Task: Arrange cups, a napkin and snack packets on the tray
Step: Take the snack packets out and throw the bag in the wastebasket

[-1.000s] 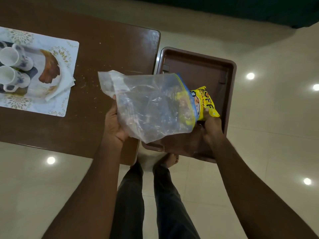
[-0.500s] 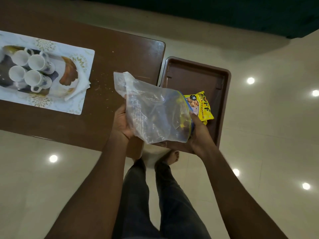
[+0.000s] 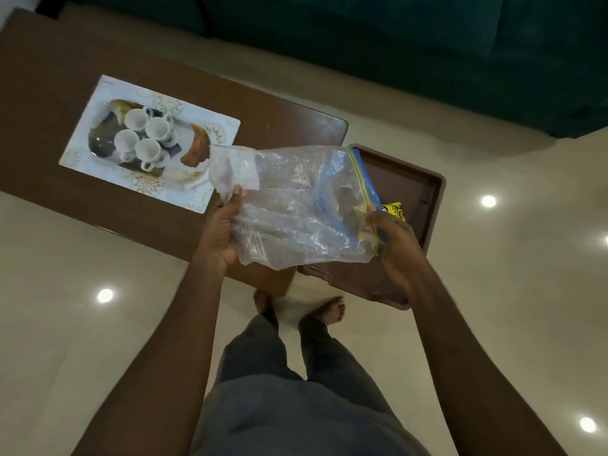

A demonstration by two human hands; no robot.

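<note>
I hold a clear zip bag stretched between both hands above the table's right end. My left hand grips its closed bottom corner; my right hand grips the blue and yellow zip mouth. A yellow snack packet shows just past my right hand, mostly hidden by it, over the brown plastic tray. Whether my fingers touch the packet I cannot tell. Several white cups stand on a patterned tray with a white napkin at its right end.
The patterned tray rests on a white floral placemat on the brown wooden table. The brown tray sits to the right of the table's end. A dark green sofa runs along the back. My bare feet stand on glossy floor tiles.
The view has pulled back and shifted right, so the cups sit further in. The bag now lies flatter and wider between my hands. Less of the yellow packet shows.
</note>
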